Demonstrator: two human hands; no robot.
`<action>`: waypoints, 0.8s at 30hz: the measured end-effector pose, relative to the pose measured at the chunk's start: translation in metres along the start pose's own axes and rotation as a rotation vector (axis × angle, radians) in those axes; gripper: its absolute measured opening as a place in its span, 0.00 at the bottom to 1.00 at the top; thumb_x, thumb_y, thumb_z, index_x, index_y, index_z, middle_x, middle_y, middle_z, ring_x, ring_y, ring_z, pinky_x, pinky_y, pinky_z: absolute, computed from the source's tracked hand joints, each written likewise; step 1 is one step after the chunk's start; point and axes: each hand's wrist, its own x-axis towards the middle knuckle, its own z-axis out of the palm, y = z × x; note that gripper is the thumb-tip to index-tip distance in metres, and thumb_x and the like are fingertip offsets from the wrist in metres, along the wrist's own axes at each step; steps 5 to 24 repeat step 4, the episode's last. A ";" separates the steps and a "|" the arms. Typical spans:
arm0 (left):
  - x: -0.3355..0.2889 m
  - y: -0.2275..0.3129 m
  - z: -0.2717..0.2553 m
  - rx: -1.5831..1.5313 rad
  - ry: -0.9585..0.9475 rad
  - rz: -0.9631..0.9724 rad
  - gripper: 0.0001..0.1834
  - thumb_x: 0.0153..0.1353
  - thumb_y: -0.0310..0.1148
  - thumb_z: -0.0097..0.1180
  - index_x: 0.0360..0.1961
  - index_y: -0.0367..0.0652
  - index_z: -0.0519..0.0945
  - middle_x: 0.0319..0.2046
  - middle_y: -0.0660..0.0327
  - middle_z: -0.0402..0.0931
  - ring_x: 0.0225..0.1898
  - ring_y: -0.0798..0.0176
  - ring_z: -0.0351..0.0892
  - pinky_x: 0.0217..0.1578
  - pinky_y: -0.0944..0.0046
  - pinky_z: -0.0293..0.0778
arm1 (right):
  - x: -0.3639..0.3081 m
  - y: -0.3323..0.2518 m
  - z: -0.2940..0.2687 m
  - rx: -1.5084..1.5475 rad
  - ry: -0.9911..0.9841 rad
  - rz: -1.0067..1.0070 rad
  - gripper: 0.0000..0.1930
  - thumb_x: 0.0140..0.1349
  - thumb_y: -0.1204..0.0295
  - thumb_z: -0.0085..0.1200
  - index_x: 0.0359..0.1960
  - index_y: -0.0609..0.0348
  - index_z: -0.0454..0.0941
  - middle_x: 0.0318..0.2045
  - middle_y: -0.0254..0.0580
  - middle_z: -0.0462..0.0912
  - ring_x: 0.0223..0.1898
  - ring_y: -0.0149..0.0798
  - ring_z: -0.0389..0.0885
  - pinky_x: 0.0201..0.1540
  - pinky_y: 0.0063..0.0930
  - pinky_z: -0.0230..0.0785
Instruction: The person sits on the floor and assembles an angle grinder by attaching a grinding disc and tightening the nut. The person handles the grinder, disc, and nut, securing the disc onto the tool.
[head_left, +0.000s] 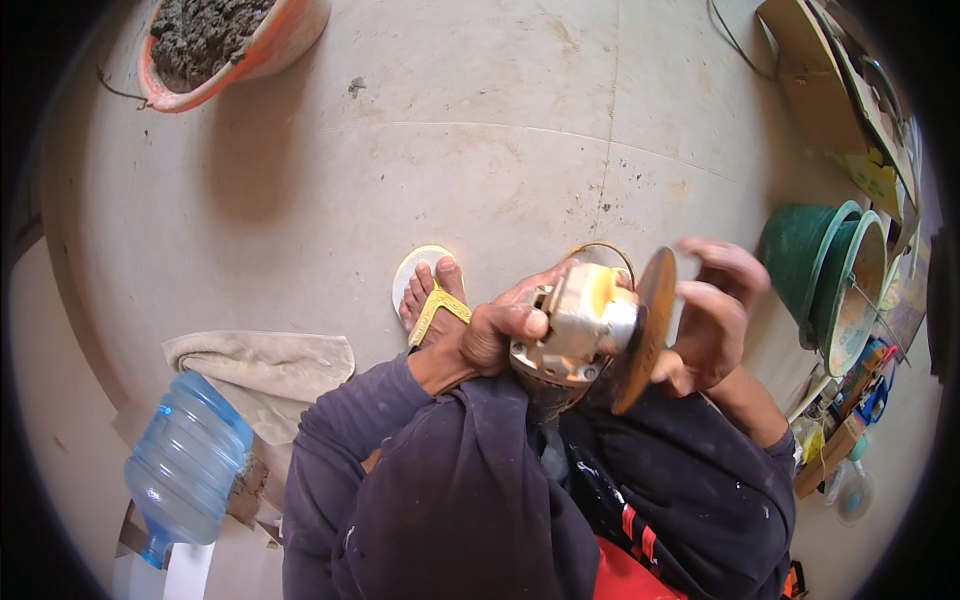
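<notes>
An angle grinder [575,335] rests above my lap, its metal gear head tilted up. My left hand [492,335] is closed around the gear head, the thumb lying across its near side. A brown, worn-looking round disc [645,330] is mounted on the grinder and stands nearly edge-on, facing right. Beside that face is my right hand [715,320], its fingers curved and apart, slightly blurred. Its thumb is close to the disc; whether it touches cannot be made out. My knees and the grinder's own head hide most of its body.
An orange bucket [210,60] of wet mortar stands far left. Stacked green buckets [815,270] and cardboard [805,70] are at the right, with tools [865,400] nearby. A clear blue water jug [190,450] and a beige cloth [270,370] lie at left on the floor.
</notes>
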 end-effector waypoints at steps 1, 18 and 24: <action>0.002 -0.002 -0.002 0.004 -0.027 -0.026 0.53 0.38 0.37 0.69 0.65 0.37 0.52 0.55 0.50 0.66 0.57 0.53 0.70 0.57 0.58 0.67 | 0.002 0.007 0.004 -0.077 0.122 -0.165 0.29 0.54 0.44 0.58 0.50 0.53 0.74 0.51 0.45 0.66 0.47 0.46 0.73 0.47 0.40 0.71; 0.005 -0.004 -0.006 0.041 -0.086 -0.136 0.55 0.38 0.38 0.70 0.66 0.41 0.51 0.58 0.51 0.63 0.60 0.51 0.66 0.60 0.56 0.64 | 0.014 0.011 0.007 0.103 -0.044 -0.347 0.36 0.53 0.33 0.47 0.56 0.43 0.68 0.56 0.44 0.60 0.56 0.51 0.66 0.58 0.53 0.63; 0.005 -0.004 -0.006 0.041 -0.086 -0.136 0.55 0.38 0.38 0.70 0.66 0.41 0.51 0.58 0.51 0.63 0.60 0.51 0.66 0.60 0.56 0.64 | 0.014 0.011 0.007 0.103 -0.044 -0.347 0.36 0.53 0.33 0.47 0.56 0.43 0.68 0.56 0.44 0.60 0.56 0.51 0.66 0.58 0.53 0.63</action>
